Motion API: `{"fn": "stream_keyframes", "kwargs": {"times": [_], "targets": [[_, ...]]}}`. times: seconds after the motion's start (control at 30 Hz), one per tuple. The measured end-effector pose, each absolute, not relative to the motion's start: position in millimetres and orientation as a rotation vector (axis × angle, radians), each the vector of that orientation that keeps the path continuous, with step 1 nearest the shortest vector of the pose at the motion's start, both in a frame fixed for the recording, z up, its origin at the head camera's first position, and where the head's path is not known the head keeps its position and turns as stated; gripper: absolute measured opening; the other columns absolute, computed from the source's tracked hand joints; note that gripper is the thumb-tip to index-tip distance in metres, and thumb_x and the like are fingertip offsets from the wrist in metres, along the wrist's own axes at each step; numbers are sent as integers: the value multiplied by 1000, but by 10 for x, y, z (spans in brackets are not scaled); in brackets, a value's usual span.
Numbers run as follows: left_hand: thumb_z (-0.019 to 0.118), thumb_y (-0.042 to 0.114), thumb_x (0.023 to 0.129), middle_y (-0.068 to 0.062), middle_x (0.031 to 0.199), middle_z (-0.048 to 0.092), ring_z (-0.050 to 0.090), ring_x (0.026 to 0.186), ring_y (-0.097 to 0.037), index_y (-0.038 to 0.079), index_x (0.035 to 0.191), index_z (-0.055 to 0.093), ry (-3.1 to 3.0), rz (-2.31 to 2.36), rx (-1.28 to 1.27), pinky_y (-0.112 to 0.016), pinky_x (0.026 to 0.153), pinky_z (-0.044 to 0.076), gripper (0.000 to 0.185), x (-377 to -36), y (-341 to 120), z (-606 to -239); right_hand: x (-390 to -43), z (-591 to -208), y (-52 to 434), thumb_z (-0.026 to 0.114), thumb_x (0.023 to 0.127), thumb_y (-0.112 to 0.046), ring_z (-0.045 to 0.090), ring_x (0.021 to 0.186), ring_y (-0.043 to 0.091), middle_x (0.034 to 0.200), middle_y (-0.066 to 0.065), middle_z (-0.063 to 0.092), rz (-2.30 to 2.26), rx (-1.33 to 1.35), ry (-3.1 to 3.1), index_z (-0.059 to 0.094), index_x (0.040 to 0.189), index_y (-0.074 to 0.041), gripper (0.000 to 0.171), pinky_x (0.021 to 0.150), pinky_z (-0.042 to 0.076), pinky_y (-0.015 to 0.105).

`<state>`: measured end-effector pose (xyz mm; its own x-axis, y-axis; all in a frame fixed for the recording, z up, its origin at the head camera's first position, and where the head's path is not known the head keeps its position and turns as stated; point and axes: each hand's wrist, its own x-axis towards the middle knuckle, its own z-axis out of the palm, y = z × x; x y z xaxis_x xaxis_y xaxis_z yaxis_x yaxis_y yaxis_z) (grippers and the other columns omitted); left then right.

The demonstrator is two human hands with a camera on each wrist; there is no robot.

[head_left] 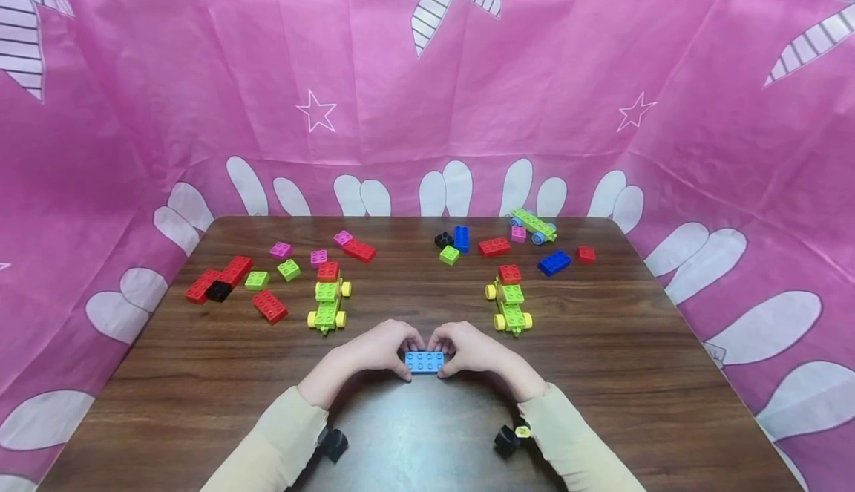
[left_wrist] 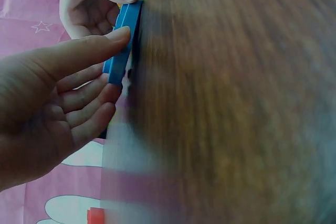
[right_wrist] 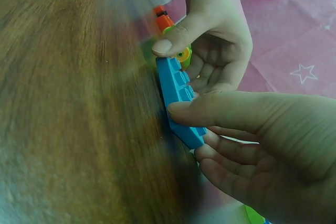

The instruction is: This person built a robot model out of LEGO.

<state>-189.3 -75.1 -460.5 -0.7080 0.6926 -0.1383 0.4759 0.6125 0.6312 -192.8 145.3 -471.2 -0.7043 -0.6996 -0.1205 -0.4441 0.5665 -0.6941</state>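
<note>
A light blue toy building brick (head_left: 424, 362) with two rows of studs is at the front middle of the table, studs up. My left hand (head_left: 382, 345) pinches its left end between thumb and fingers. At the opposite end, my right hand (head_left: 473, 348) grips it the same way. From the left wrist, the blue brick (left_wrist: 122, 59) appears edge-on, with the left thumb on its near side and fingertips at its end. The right wrist view has the blue brick (right_wrist: 176, 85) close to the table, thumbs of both hands against it.
Two yellow-wheeled green toy cars with red bricks stand beyond the hands, one left (head_left: 327, 303) and one right (head_left: 511, 303). Loose red, black, green and pink bricks (head_left: 270, 306) lie at left. More bricks (head_left: 494, 246) and a blue-wheeled green car base (head_left: 534, 225) are back right.
</note>
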Motion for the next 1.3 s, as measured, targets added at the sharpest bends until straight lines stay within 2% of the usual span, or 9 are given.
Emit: {"fn": "stream_keyframes", "kwargs": {"times": [0.37,0.87,1.1,1.3], "targets": [[88,12,68,0,85,66,58,78,-10,6,94,69,2469,822,941,-21,72,49,33,-1885,-861,-4600,-1934,-4709,1448,85,73,-13,56,79,5,88,-2,65,-924,-959,2392,69,100,-7,32,72,50,20],[87,14,70,0,91,68,60,83,-11,6,101,70,2445,787,935,-23,76,50,36,-1880,-896,-4572,-1916,-4696,1444,84,75,-13,56,79,4,89,-2,66,-928,-977,2371,70,101,-5,30,73,49,19],[82,16,79,-1,96,71,63,84,-11,8,107,70,2471,789,973,-24,76,52,31,-1836,-970,-4417,-1933,-4727,1457,84,75,-13,56,79,3,88,-2,66,-935,-978,2374,70,102,-6,31,73,50,19],[72,18,89,-2,105,72,66,93,-12,9,114,69,2628,907,1027,-32,85,55,27,-1711,-1122,-4134,-1932,-4725,1482,83,76,-13,57,80,3,91,-2,67,-922,-997,2385,70,103,-6,31,74,51,20]]}}
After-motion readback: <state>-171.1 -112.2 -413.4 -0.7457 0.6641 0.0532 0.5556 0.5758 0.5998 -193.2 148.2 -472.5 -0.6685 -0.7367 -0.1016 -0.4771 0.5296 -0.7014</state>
